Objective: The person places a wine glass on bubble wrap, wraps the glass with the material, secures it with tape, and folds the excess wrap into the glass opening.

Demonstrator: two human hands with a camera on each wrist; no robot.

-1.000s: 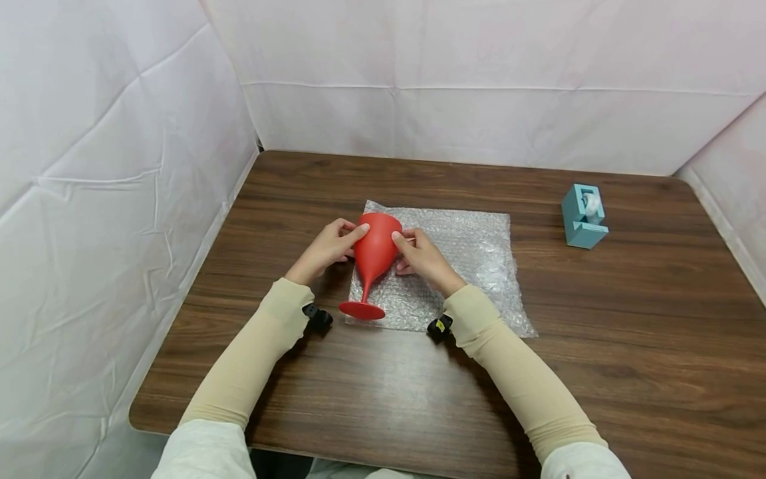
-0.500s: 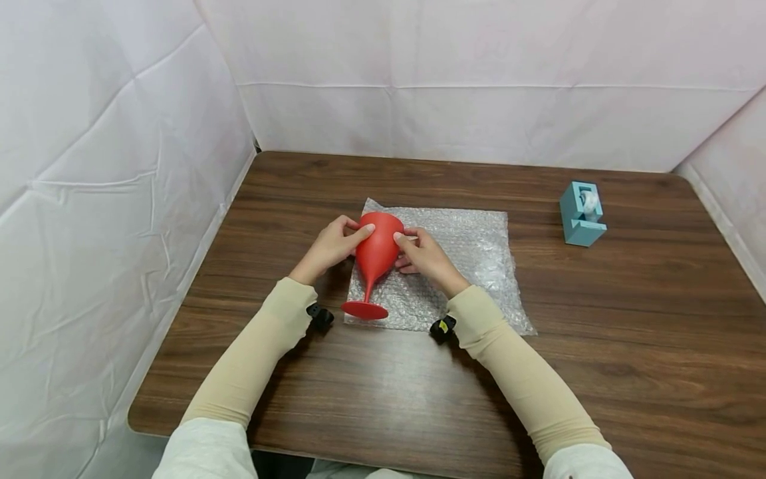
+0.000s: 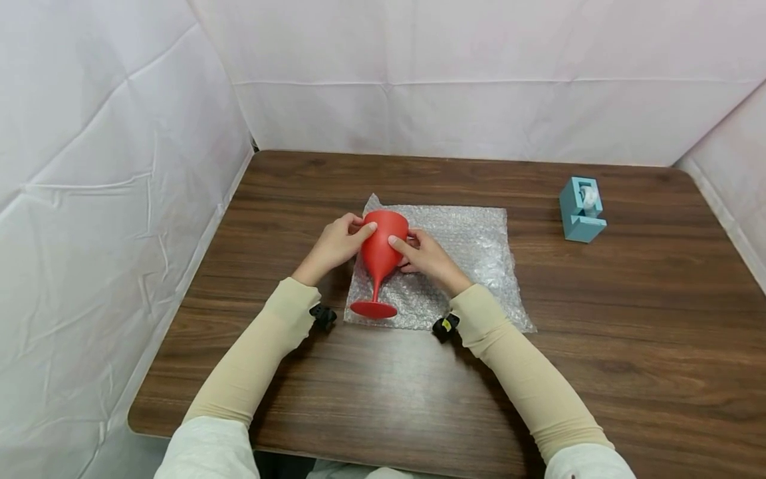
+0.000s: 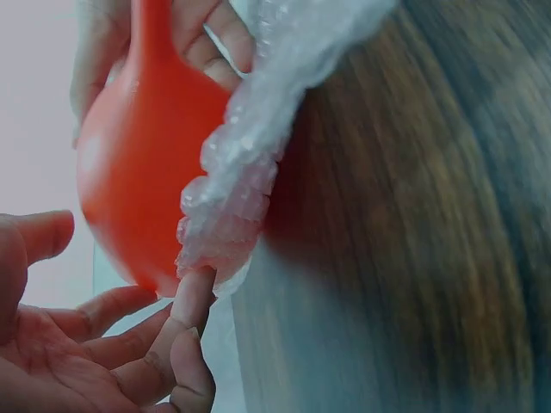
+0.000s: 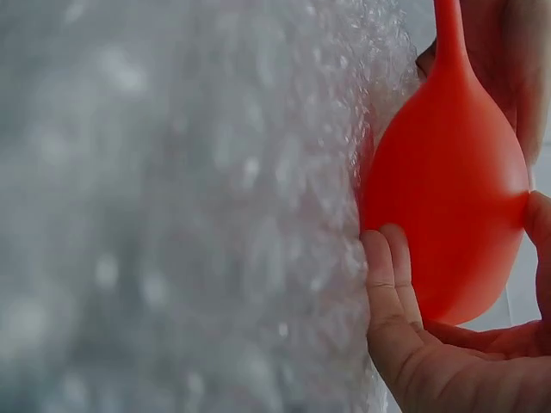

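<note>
Hands point(image 3: 332, 246) point(image 3: 432, 261) near each other, fingers point(image 5: 384, 284) seemingly curled

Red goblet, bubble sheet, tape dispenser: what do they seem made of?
Red goblet: probably plastic, satin; opaque, even colour with soft highlights.
Bubble sheet: clear plastic bubble wrap, glossy; raised bubbles catch the light.
Blue tape dispenser: perhaps plastic, flat opaque faces; too small to be sure.
</note>
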